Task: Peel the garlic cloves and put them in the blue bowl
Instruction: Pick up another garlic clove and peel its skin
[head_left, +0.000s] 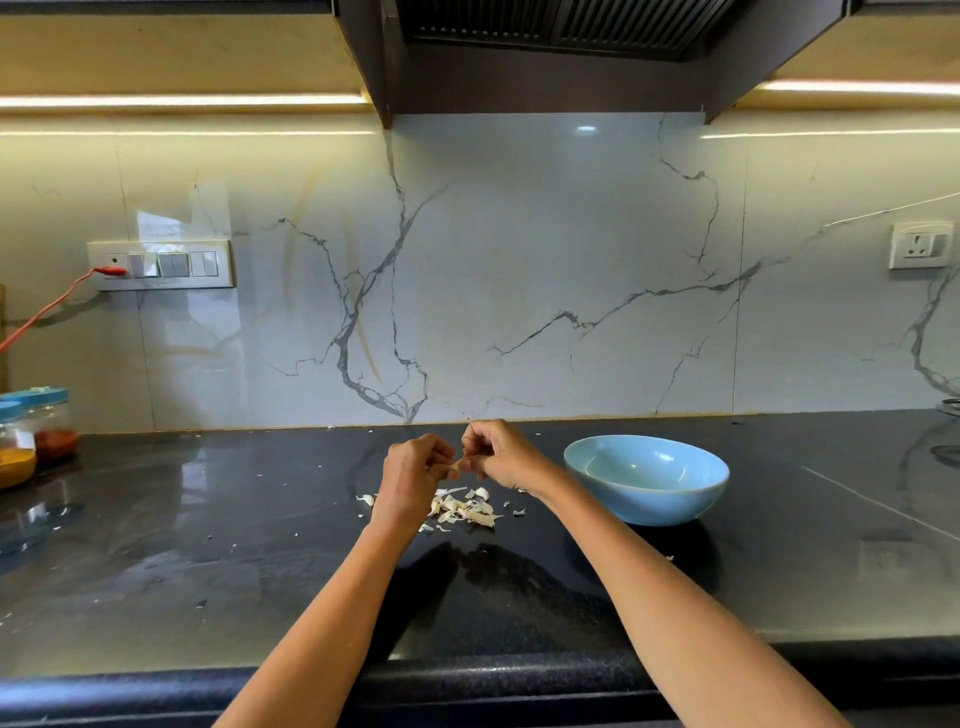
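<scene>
Both my hands are raised over the black counter (260, 571), fingers curled. Between them is a small garlic clove (457, 464): my left hand (413, 475) pinches one end and my right hand (501, 453) pinches the other, mostly hiding it. Below the hands lies a heap of white garlic skins and cloves (465, 509). The blue bowl (647, 480) stands on the counter just right of my right hand; what shows of its inside looks empty.
Two blue-lidded spice jars (36, 431) stand at the far left. A red cable (57, 301) runs to the wall switch panel (161, 265). Bits of skin are scattered over the counter. A dark hood hangs overhead.
</scene>
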